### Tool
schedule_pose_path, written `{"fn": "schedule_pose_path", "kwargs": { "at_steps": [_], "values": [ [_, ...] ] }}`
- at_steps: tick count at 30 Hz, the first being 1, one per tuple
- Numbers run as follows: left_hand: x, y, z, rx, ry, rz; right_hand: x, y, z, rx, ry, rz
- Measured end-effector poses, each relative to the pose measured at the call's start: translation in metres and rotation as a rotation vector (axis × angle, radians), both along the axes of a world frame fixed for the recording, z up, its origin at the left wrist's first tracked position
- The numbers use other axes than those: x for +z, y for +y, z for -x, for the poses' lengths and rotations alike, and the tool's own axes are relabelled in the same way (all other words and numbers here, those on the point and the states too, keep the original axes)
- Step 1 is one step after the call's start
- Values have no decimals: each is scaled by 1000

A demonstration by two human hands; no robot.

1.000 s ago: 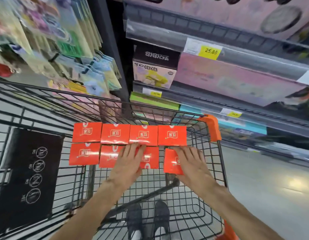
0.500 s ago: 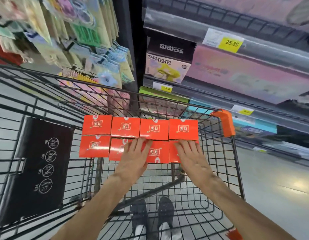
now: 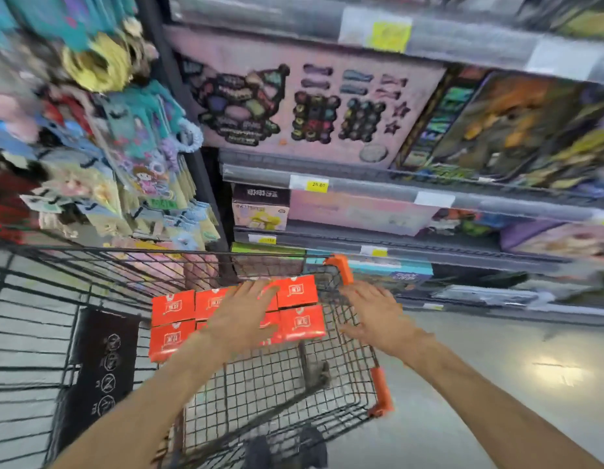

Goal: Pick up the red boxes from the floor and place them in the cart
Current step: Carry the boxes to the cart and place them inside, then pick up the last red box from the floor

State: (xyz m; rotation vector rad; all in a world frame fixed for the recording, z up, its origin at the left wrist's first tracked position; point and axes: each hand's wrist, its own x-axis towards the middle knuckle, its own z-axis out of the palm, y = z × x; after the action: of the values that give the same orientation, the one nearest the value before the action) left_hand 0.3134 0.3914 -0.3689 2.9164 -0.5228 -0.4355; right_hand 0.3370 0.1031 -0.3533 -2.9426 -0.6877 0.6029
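Note:
Several red boxes [image 3: 173,306] lie flat in two rows at the far end of the black wire cart [image 3: 358,353]. My left hand [image 3: 246,313] hovers over the middle boxes with fingers spread and straight, hiding some of them. My right hand [image 3: 378,316] is open too, fingers spread, above the cart's right rim beside the rightmost boxes [image 3: 302,321], holding nothing. The frame is blurred by head motion.
Orange plastic corners [image 3: 382,390] mark the cart's right rim. A black flap with white icons [image 3: 101,367] hangs at the cart's left. Store shelves with toy boxes [image 3: 361,211] and hanging packets [image 3: 134,184] stand behind. Grey floor [image 3: 497,384] lies to the right.
Both hands have lifted off the boxes and drawn back; the right hand moved right over the cart's rim. The view tilted upward, showing more shelves.

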Motion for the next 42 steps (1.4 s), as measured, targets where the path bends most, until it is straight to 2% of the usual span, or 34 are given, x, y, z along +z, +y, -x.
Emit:
{"fn": "schedule_pose_path", "kwargs": {
  "at_steps": [5, 8, 12, 17, 28, 36, 42],
  "values": [
    [123, -66, -17, -153, -148, 30, 133, -90, 42, -174, -117, -24],
    [189, -131, -30, -312, -214, 77, 193, -154, 74, -308, -231, -46],
    [260, -232, -37, -521, -310, 136, 264, -240, 118, -497, -310, -20],
    [317, -381, -27, -764, -434, 173, 318, -352, 184, -644, -439, -7],
    [357, -745, 40, -1077, -456, 256, 360, -619, 353, -1055, -587, 143],
    [352, -947, 96, -1262, -427, 352, 372, -763, 473, -1338, -583, 282],
    [343, -1098, 110, -1397, -450, 383, 369, -867, 515, -1470, -546, 365]
  ]
}}
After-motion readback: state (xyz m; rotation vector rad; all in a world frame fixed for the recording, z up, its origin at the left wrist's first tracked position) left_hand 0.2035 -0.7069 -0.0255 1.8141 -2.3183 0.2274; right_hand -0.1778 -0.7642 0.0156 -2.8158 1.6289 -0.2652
